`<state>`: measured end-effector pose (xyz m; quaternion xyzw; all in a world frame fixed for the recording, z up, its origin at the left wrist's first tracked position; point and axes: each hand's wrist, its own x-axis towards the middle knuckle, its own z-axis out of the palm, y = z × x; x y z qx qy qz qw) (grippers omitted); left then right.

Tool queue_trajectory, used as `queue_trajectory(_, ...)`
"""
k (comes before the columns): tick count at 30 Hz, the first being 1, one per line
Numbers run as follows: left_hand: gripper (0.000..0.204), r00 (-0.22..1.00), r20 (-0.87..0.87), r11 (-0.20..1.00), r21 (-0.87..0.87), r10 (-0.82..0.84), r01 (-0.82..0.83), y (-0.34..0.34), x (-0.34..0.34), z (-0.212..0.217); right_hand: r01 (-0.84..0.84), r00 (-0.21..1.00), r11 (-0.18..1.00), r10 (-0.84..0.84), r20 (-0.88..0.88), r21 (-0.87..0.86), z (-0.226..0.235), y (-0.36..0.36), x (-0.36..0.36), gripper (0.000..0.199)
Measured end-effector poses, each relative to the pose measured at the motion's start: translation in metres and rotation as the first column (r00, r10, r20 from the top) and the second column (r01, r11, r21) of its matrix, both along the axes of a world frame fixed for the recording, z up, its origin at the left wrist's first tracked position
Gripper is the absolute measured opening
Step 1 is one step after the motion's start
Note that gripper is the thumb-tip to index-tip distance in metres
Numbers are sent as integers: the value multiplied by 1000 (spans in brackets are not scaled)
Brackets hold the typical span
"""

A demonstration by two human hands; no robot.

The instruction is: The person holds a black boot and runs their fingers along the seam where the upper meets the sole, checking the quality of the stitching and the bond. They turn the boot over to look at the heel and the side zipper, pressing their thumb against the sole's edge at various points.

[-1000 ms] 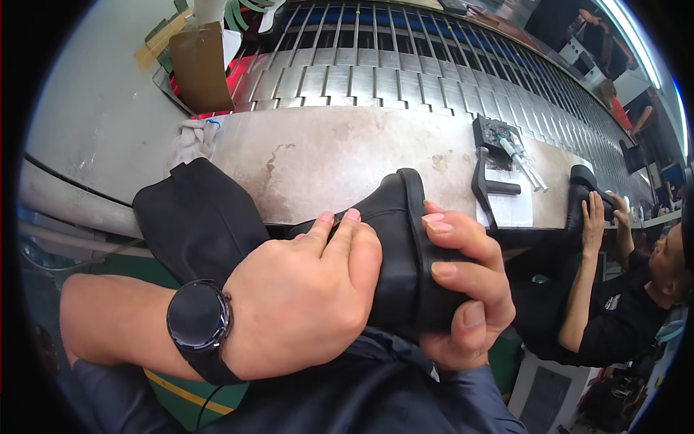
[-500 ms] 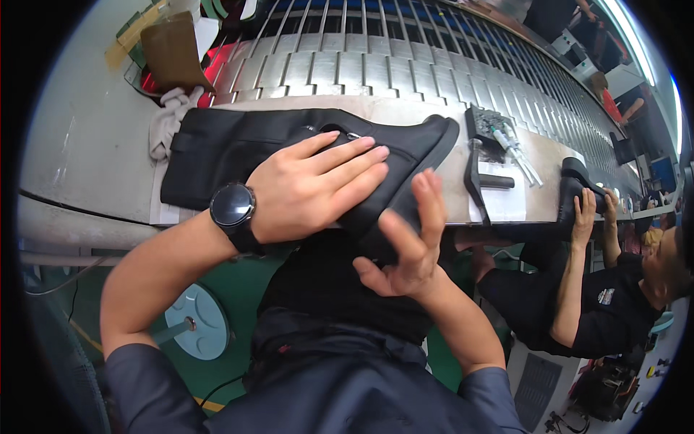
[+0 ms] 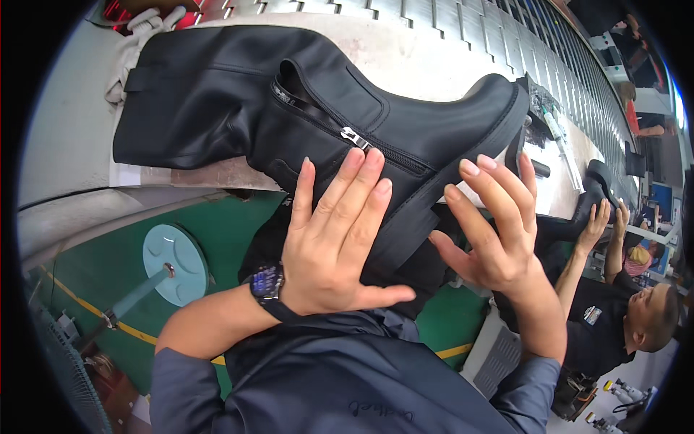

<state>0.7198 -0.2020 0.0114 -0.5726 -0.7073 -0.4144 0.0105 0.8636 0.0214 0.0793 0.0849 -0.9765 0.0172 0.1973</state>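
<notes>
A tall black leather boot [image 3: 238,79] lies on its side across the bench, its shaft to the left and its thick dark sole [image 3: 405,224] facing right and toward me. A silver zipper pull [image 3: 354,137] sits along its side zip, which gapes open above the pull. Flat and with fingers spread, my left hand [image 3: 332,242] has its fingertips at the boot just below the pull; whether they touch is unclear. My right hand [image 3: 499,228] hovers beside the sole, fingers apart and slightly curled, holding nothing.
White cloth gloves [image 3: 136,54] lie beyond the shaft. A dark hammer-like tool [image 3: 535,169] and white pen-like tubes [image 3: 567,148] lie past the toe. Metal conveyor slats [image 3: 434,16] run behind. At right, a co-worker [image 3: 614,318] handles dark footwear. A turquoise stool [image 3: 173,253] stands left.
My left hand has come off the boot's upper toward me, uncovering the zip and its pull. The right hand has shifted right. The boot appears larger and closer in view.
</notes>
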Motion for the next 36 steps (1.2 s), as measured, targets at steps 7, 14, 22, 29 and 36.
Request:
queue_trajectory(7,98,982,-73,985,13,173,-173,9,9,-14,-155,984,987,150,90,40,8,5,-33,41)
queue_trajectory(14,86,985,-21,985,24,172,-171,13,6,-12,-238,940,951,277,202,-196,11,23,-65,53)
queue_trajectory(22,81,987,17,987,14,163,-163,14,8,-10,-224,938,952,269,221,-208,14,26,-63,57)
queue_trajectory(29,58,986,46,987,-22,159,-158,10,10,-8,-95,972,995,98,212,-23,34,50,-58,56)
queue_trajectory(36,49,991,18,989,-64,133,-131,8,8,-7,-71,985,994,83,153,-86,14,45,-50,41)
